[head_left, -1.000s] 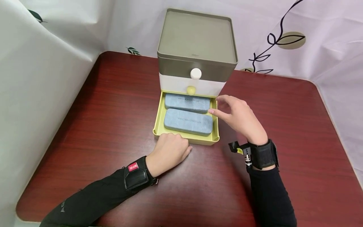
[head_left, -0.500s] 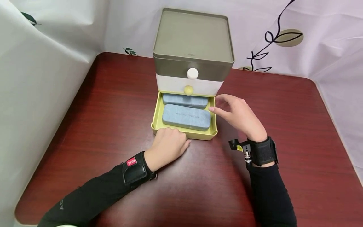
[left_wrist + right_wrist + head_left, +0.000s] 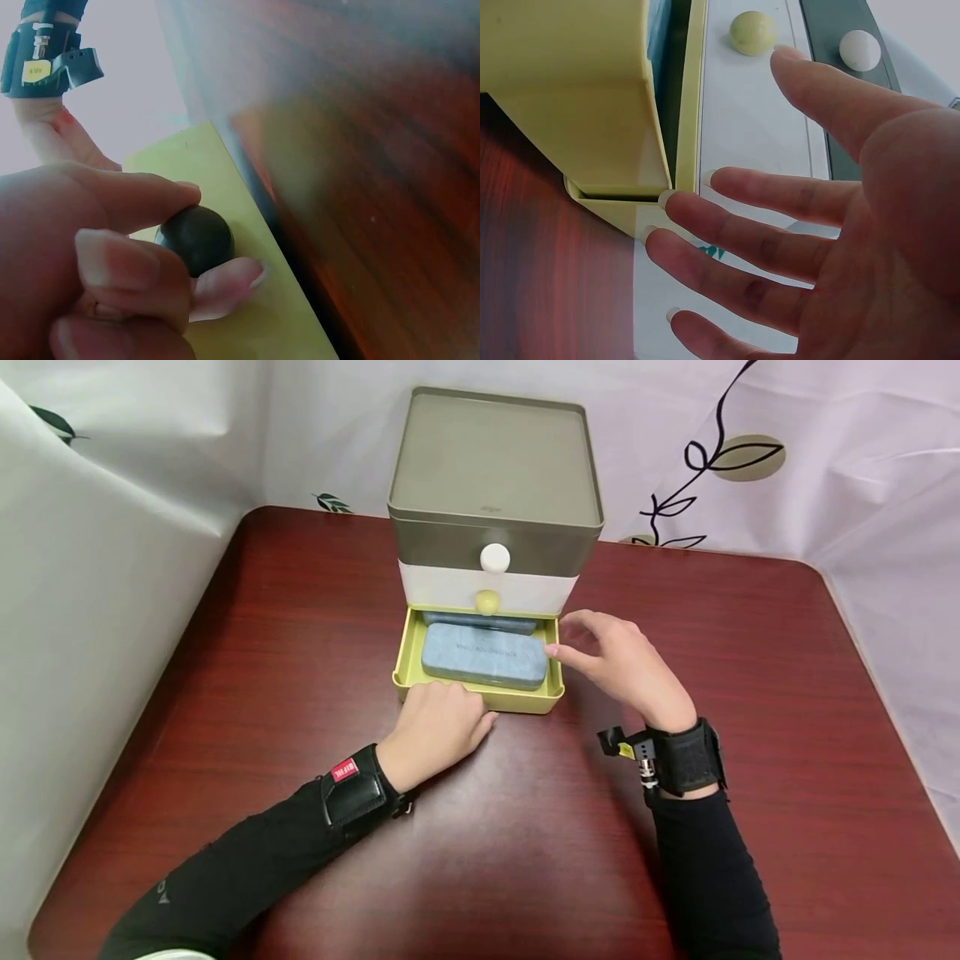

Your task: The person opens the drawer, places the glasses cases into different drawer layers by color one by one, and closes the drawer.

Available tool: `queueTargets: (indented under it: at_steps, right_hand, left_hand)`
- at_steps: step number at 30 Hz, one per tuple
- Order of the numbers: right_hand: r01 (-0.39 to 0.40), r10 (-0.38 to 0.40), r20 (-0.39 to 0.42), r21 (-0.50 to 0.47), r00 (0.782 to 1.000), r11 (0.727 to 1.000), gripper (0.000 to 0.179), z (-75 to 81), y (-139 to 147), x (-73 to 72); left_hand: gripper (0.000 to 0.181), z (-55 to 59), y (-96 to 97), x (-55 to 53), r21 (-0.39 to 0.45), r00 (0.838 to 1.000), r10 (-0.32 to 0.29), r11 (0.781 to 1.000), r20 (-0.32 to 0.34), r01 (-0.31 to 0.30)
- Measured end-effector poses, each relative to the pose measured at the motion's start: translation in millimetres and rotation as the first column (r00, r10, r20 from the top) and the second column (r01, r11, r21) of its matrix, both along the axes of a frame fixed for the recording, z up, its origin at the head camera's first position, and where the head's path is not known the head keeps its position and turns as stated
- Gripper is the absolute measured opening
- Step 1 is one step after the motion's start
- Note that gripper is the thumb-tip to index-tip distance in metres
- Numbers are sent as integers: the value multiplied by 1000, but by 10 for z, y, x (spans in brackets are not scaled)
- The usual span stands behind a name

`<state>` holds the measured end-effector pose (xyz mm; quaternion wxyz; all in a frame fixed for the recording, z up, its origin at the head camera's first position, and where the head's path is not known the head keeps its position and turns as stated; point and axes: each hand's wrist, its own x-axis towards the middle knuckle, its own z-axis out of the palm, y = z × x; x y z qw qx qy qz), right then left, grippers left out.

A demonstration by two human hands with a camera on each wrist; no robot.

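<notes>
A yellow drawer (image 3: pixel 517 700) stands part-way out at the bottom of a small drawer cabinet (image 3: pixel 495 460). Two blue-grey, long rounded cases lie in it; the front case (image 3: pixel 483 656) shows whole, the back case (image 3: pixel 480 622) is partly covered by the cabinet. My left hand (image 3: pixel 437 727) is at the drawer's front, and the left wrist view shows its thumb and finger pinching a dark round knob (image 3: pixel 199 241). By the drawer's right side my right hand (image 3: pixel 633 668) has its fingers spread and holds nothing; whether it touches the drawer I cannot tell.
Above the yellow drawer are a white drawer (image 3: pixel 442 587) with a yellow knob (image 3: pixel 487 602) and a grey-green one with a white knob (image 3: pixel 495 558), both closed. The cabinet stands on a reddish-brown table (image 3: pixel 300 610), with a white patterned curtain (image 3: pixel 330 427) behind.
The yellow drawer has slid further into the cabinet, hiding more of the back case. My left hand has moved forward with its knob. My right hand has stayed beside the cabinet.
</notes>
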<state>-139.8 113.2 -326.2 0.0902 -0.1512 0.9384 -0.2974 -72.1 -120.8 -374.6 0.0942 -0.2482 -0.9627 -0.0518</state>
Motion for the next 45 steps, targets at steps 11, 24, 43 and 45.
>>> queueTargets:
  at_steps: [11,24,43,45]
  right_hand:
    - [1,-1,-5,18,1000,1000,45,-2,-23,4]
    - [-4,4,-7,17,1000,1000,47,-9,-31,3]
    - [24,-22,-33,46,999,999,30,7,-8,7]
    - [23,-21,-34,48,999,999,30,8,-9,8]
  left_hand:
    - [44,-3,-3,-123,-13,1000,15,1000,11,-15]
    - [44,-6,11,-275,-9,999,30,1000,34,-30]
    - [43,19,60,-540,-6,992,70,998,104,-70]
    - [42,23,67,-569,-6,991,74,997,111,-74]
